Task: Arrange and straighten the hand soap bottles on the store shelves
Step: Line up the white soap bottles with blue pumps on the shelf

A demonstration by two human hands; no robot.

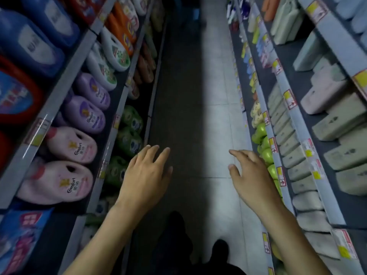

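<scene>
I look down a narrow store aisle with shelves on both sides. A row of green soap bottles [264,143] stands on the low right shelf, partly hidden behind the shelf rail. My right hand [250,175] hovers just left of them with fingers spread, holding nothing; whether it touches a bottle I cannot tell. My left hand [147,175] is out over the aisle floor, fingers apart and empty, close to green bottles [129,135] on the low left shelf.
Left shelves hold pink jugs [67,147], purple jugs [87,110], white jugs [111,54] and blue jugs [29,40]. Right upper shelves hold pale boxed packs [337,120] behind price rails [290,108]. The tiled floor [214,120] runs ahead; my shoes show at the bottom.
</scene>
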